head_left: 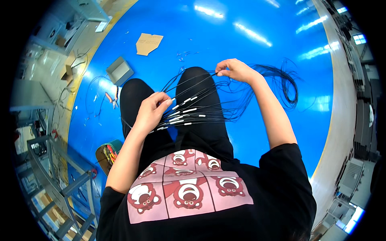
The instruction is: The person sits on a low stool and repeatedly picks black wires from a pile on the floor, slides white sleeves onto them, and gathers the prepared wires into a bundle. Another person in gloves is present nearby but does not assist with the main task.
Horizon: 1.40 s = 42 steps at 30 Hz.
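Note:
A loose bundle of thin black wires lies across my thighs, with several white label sleeves on it. My left hand is closed in a pinch on a wire near one white sleeve, above my left thigh. Beyond my right knee, my right hand pinches black wire between thumb and fingers. Between the two hands a strand runs nearly straight over my right thigh. The far ends of the wires curl in a hanging coil to the right of my right forearm.
On the blue floor lie a torn piece of cardboard, an open grey box, red-handled pliers and wire scraps. A green bin of tools stands by my left elbow. A metal step ladder is at the lower left.

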Available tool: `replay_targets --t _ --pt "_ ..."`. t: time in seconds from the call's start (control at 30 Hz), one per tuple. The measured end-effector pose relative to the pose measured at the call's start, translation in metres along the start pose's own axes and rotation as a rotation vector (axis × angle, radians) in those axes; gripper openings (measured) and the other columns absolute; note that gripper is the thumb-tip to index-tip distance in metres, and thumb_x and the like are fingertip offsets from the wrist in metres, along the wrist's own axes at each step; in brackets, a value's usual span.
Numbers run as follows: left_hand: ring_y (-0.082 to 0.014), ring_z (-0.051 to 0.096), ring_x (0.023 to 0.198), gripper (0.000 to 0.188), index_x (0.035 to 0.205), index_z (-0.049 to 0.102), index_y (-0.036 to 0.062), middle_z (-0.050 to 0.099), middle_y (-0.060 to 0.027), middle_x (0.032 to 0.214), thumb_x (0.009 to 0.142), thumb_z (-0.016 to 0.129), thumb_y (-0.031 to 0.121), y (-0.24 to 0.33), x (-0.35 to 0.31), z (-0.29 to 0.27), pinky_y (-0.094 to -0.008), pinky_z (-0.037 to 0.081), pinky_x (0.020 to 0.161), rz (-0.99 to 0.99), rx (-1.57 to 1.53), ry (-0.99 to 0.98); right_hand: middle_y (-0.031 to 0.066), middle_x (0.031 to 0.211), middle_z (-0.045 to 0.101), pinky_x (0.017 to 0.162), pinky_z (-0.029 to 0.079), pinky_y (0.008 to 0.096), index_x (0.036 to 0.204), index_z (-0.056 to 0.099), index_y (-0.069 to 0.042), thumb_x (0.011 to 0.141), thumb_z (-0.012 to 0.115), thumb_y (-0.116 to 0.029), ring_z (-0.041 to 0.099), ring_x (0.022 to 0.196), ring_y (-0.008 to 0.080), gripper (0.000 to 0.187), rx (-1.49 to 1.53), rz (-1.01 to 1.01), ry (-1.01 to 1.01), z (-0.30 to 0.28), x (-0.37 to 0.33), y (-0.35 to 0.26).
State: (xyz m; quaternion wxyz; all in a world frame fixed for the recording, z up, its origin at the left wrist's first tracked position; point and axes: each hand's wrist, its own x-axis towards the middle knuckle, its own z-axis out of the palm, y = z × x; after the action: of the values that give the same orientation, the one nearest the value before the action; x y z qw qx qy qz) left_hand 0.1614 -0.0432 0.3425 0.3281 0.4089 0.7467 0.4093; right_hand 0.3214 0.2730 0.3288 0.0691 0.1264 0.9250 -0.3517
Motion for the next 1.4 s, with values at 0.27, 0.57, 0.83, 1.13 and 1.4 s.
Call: replay_targets --t 0.27,0.57,0.83,1.13,1.4 --pt "-0.0055 0.048 0.075 0.018 0.087 0.063 0.0053 0.061 0.0015 0.082 0.091 0.063 0.023 0.012 -0.005 -0.012 -0.0218 0.038 0.071 -0.135 -0.446 -0.117 0.0067 0.089 0.069 0.076 0.051 0.0397 0.092 0.068 -0.013 0.083 0.067 -0.024 0.064 0.089 0.0284 0.014 -0.341 0.027 0.152 0.015 -0.001 0.042" --pt "-0.0059 0.048 0.078 0.017 0.088 0.058 0.0071 0.058 0.0020 0.083 0.096 0.056 0.022 -0.006 -0.002 -0.011 -0.0219 0.039 0.073 -0.171 -0.396 -0.043 0.0096 0.092 0.068 0.078 0.051 0.0406 0.095 0.067 -0.011 0.082 0.068 -0.019 0.063 0.093 0.0301 0.016 -0.137 0.190 0.469 0.049 0.001 0.054" --pt "-0.0015 0.043 0.059 0.020 0.112 0.061 0.0062 0.066 -0.0002 0.083 0.097 0.051 0.013 -0.008 0.006 -0.003 -0.0178 0.037 0.053 -0.136 -0.244 0.020 0.0089 0.096 0.065 0.087 0.046 0.0382 0.100 0.067 -0.006 0.084 0.064 -0.010 0.058 0.096 0.0278 0.017 0.029 -0.339 0.236 0.071 -0.010 -0.098" --pt "-0.0168 0.053 0.075 0.019 0.099 0.071 0.0072 0.052 -0.0073 0.085 0.091 0.053 0.005 -0.009 0.007 0.001 -0.0300 0.045 0.068 0.055 -0.066 -0.001 0.0087 0.086 0.061 0.077 0.047 0.0375 0.092 0.067 -0.006 0.087 0.062 -0.013 0.059 0.088 0.0273 0.011 0.072 -0.266 0.003 0.064 0.000 -0.113" --pt "-0.0155 0.052 0.071 0.013 0.087 0.064 0.0030 0.055 -0.0050 0.079 0.086 0.067 0.016 -0.007 0.007 0.007 -0.0294 0.042 0.066 0.066 0.001 0.024 0.0063 0.077 0.064 0.069 0.051 0.0289 0.090 0.065 0.001 0.093 0.058 -0.015 0.062 0.073 0.0122 0.017 0.342 -0.094 -0.266 0.045 0.023 -0.110"
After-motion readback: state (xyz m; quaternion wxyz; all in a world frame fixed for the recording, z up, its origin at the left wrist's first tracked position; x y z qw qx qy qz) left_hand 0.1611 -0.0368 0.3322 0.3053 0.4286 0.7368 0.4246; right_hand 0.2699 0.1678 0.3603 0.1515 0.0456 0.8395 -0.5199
